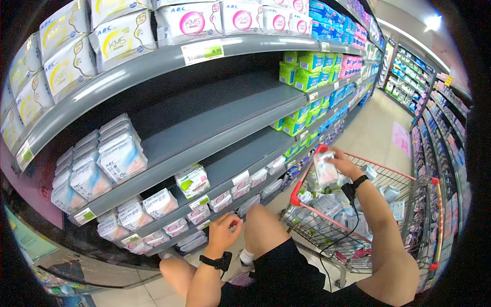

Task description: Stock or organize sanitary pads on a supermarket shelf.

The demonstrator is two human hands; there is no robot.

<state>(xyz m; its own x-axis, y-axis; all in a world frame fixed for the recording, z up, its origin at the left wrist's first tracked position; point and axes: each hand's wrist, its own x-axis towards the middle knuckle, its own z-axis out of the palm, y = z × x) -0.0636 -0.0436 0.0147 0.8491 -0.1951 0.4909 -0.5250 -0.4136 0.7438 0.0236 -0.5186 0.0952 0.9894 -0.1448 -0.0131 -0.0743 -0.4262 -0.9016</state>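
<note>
My right hand [342,161] grips a white soft-plastic package [326,170] above the near-left corner of a wire shopping cart [322,235] with red corner pieces. Blurring hides the print on this package. Beneath it, many similar white and green packages [326,203] lie heaped loosely in the cart. My left hand [224,229] is loosely curled in front of the lower shelves, with nothing visible in it. Closest to that hand are small white packs with pink rings [198,213]. One white-and-green pack [191,181] stands alone on the shelf above them.
Grey shelving [215,111] curves along the left, with stacked white-and-blue packs [121,157] at one end and green packs [307,78] farther along. ABC packs [188,23] fill the upper shelf. Another stocked shelf [441,153] lines the right. Tiled floor [364,126] runs down the aisle.
</note>
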